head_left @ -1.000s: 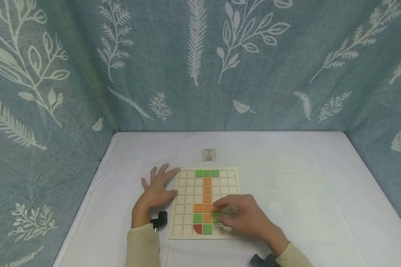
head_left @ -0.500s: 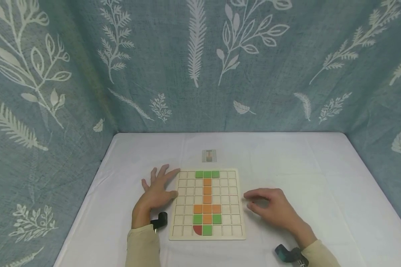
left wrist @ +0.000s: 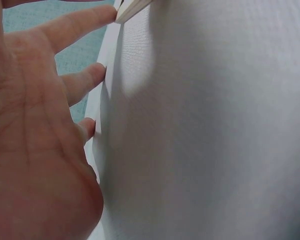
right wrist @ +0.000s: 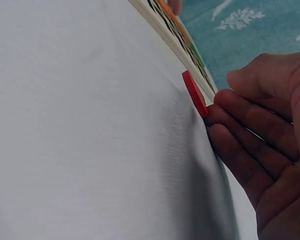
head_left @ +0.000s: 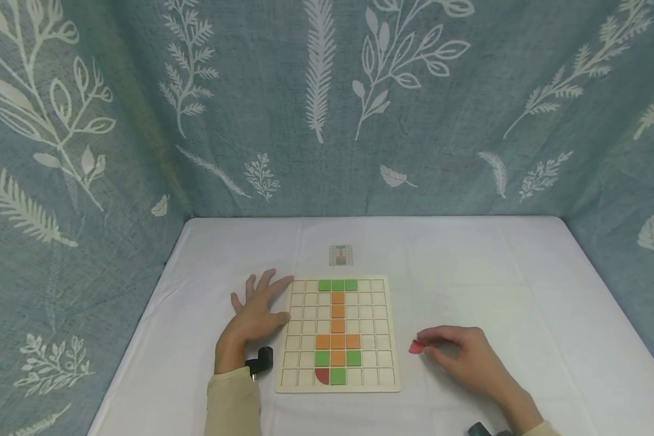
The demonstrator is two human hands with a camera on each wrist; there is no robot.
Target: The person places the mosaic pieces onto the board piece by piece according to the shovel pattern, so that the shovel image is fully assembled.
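My right hand (head_left: pixel 469 357) is to the right of the wooden grid board (head_left: pixel 370 310) and pinches a small red tile (head_left: pixel 416 347) between thumb and fingertips. In the right wrist view this red tile (right wrist: pixel 195 95) stands tilted at the fingertips, close over the white cloth. The left hand (head_left: pixel 255 312) lies with spread fingers along the board's left edge, index fingertip and thumb at its side. Set in the board are an orange column (head_left: pixel 338 311), several green tiles (head_left: pixel 338 285) and a red quarter-round tile (head_left: pixel 323 376) in the bottom row.
A small pattern card (head_left: pixel 341 255) lies just behind the board. White cloth covers the table (head_left: pixel 485 278). A blue-green leaf-print curtain (head_left: pixel 283 109) encloses the back and sides. Black wrist cameras, such as the left one (head_left: pixel 260 361), sit at the wrists.
My right hand has left the board, moved right onto the cloth and taken hold of a red tile. An orange tile beneath its fingers is now uncovered. The left hand has stayed put.
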